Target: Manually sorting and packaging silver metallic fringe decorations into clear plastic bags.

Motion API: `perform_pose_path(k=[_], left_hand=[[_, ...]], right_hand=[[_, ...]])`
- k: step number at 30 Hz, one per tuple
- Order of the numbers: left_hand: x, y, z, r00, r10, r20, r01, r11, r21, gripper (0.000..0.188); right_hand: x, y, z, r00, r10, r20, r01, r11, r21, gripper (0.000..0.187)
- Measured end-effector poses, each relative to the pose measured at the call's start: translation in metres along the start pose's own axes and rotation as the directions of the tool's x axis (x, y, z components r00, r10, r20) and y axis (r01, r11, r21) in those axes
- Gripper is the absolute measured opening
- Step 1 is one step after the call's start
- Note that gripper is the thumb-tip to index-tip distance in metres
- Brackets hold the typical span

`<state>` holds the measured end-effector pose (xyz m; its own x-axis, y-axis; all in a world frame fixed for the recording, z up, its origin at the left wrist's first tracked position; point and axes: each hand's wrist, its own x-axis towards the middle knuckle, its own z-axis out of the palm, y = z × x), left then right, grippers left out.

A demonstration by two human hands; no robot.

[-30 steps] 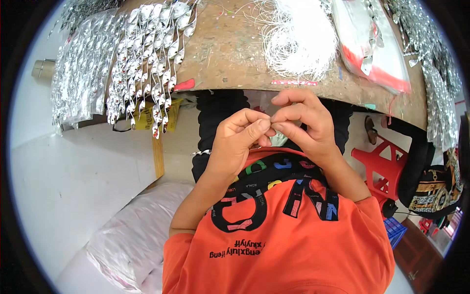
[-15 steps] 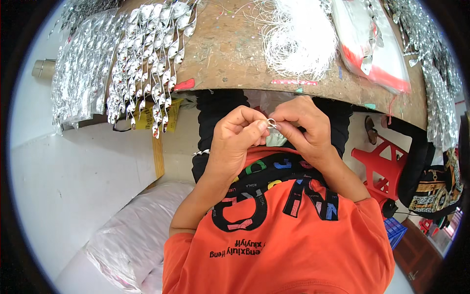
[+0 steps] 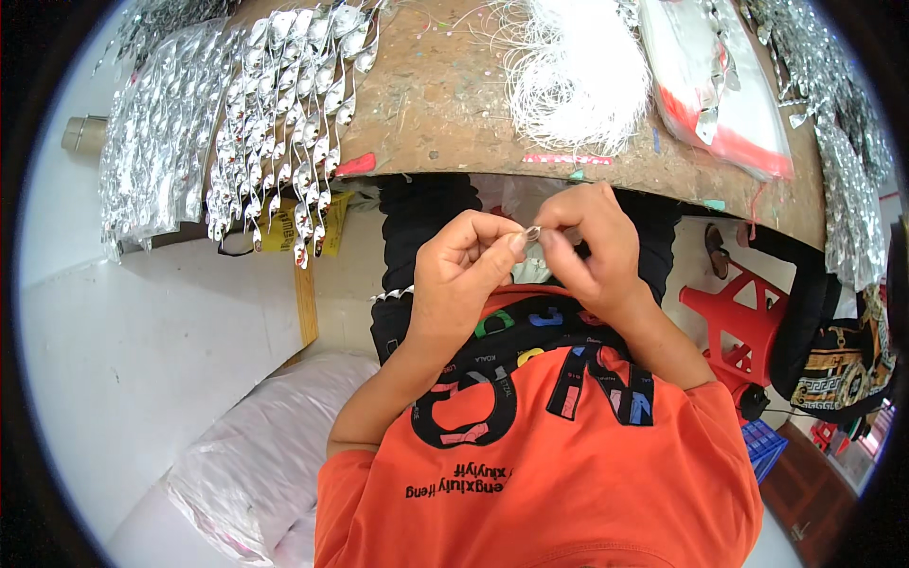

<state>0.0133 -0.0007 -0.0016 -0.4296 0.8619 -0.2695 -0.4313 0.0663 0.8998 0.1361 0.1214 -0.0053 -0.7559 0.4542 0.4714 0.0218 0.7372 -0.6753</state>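
Observation:
Over my lap, just short of the table edge, my two hands meet at a small loop of thin white cord (image 3: 532,233). My left hand (image 3: 456,270) pinches it between thumb and forefinger, the other fingers curled beneath. From the other side, my right hand (image 3: 598,248) is closed at the loop, its thumb and forefinger slightly smeared by motion. The cord's ends are hidden by the fingers. Next to my left wrist a shiny silver twisted strip (image 3: 393,294) shows in part; whether it joins the cord cannot be seen.
On the brown table (image 3: 426,104) lies a bundle of white cords (image 3: 579,76). Strings of silver pieces (image 3: 284,114) hang over the left edge, beside wrapped silver strips (image 3: 161,142). Clear bags with red edges (image 3: 720,95) lie right. A red stool (image 3: 734,317) stands below.
The cord loop has become smaller and narrower between my fingers. My right hand has shifted slightly, its fingers moving at the loop, while my left hand keeps its pinch.

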Motion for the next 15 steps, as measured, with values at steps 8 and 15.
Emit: perform_pose_path(k=[8,15], left_hand=[[-0.0011,0.01,-0.0032,0.996,-0.089,-0.004,0.089,0.993,0.082,0.009],[0.0026,0.0033,-0.0094,0.996,-0.086,0.037,0.091,0.981,-0.174,0.01]], right_hand=[[-0.005,0.0032,-0.0036,0.954,0.287,0.087,-0.296,0.857,0.421,0.009],[-0.0074,0.003,0.0033,0.789,0.402,0.464,-0.61,0.427,0.667,0.032]])
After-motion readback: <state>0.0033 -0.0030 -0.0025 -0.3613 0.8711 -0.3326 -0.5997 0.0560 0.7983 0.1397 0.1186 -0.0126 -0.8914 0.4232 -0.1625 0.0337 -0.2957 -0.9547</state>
